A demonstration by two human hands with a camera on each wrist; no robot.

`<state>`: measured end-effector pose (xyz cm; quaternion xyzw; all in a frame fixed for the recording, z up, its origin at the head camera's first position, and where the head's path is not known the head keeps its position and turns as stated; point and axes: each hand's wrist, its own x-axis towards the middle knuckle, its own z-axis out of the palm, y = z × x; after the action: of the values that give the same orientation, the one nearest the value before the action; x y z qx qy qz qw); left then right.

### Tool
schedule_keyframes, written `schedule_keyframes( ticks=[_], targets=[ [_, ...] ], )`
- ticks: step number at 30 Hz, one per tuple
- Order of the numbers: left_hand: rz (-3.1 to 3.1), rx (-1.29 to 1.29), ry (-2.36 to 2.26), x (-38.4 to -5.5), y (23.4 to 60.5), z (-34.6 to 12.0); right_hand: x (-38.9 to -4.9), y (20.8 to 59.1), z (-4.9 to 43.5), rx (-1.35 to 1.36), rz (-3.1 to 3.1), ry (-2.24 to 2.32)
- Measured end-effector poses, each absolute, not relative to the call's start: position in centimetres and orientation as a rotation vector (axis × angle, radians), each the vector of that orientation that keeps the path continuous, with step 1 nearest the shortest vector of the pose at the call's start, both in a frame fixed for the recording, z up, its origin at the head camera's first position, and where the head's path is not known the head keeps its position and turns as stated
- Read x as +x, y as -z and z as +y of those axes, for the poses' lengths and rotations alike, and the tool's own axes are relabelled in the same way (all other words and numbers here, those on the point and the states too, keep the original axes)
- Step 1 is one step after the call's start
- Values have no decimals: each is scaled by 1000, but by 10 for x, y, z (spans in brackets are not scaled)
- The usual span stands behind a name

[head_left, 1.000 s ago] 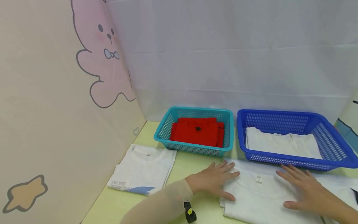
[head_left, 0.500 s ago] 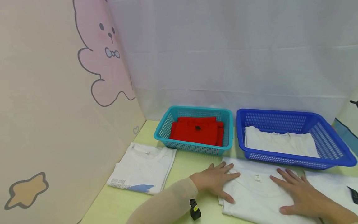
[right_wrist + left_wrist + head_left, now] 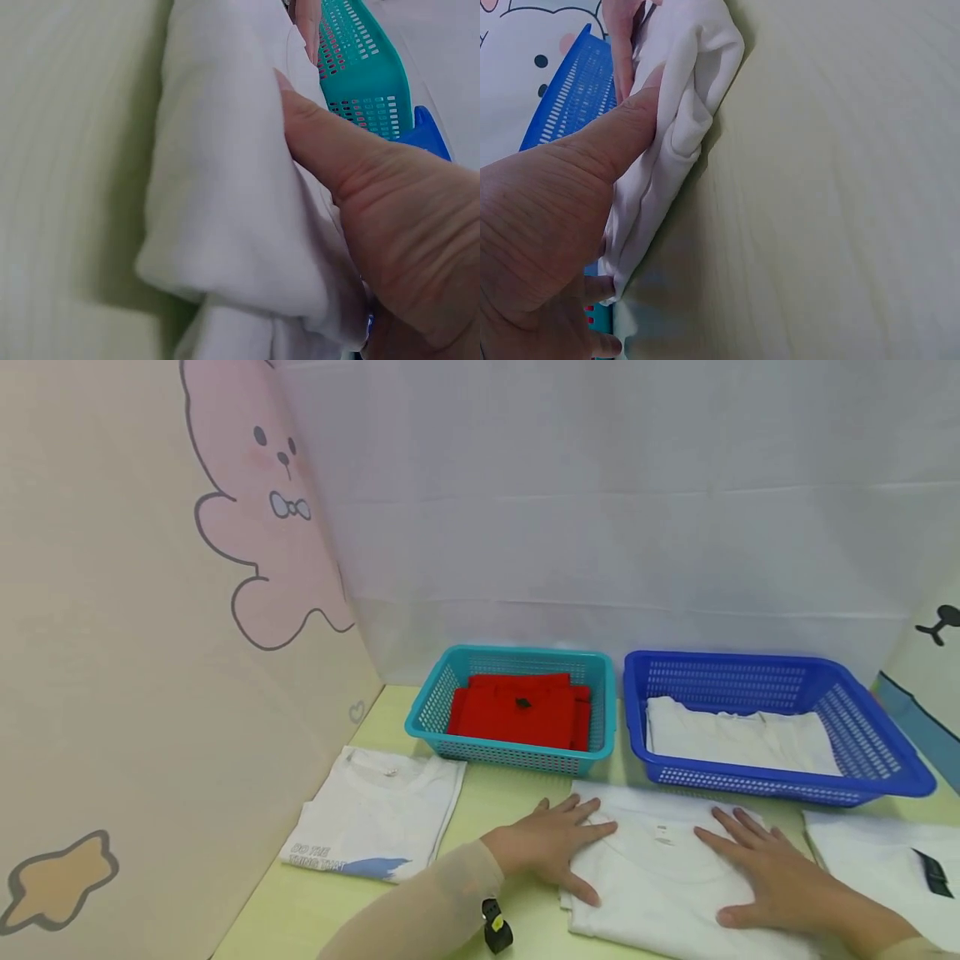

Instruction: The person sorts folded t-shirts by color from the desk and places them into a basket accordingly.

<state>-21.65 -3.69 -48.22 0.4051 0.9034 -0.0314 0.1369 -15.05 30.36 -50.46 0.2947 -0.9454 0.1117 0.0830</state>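
A folded white T-shirt [image 3: 660,877] lies on the table in front of the blue basket, its neckline and small label toward the back. My left hand [image 3: 551,847] rests spread on its left edge, thumb apart from the other fingers. On the right part of the same shirt my right hand [image 3: 772,877] lies flat with fingers spread. In the left wrist view the thumb [image 3: 622,127] presses along the layered, folded side. The right wrist view shows the other thumb [image 3: 322,135] on top of the thick rounded fold [image 3: 225,172].
A teal basket [image 3: 510,752] holds folded red clothing [image 3: 517,718]. Beside it a blue basket [image 3: 757,785] holds folded white clothing [image 3: 735,739]. Another folded white T-shirt [image 3: 375,810] with printed lettering lies at left. A white garment with a black patch [image 3: 877,868] lies at right.
My right hand has slid left and slightly toward me, and the shirt's right part now stands apart from the white garment at right. The left hand stays at the shirt's left edge.
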Motion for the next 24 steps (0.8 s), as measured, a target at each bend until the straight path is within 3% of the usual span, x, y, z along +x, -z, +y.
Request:
schedule_keyframes(
  ticks=[24],
  targets=[
    [2622, 1255, -57, -227, 490, -95, -160, 498, 248, 858, -2908, -406]
  ],
)
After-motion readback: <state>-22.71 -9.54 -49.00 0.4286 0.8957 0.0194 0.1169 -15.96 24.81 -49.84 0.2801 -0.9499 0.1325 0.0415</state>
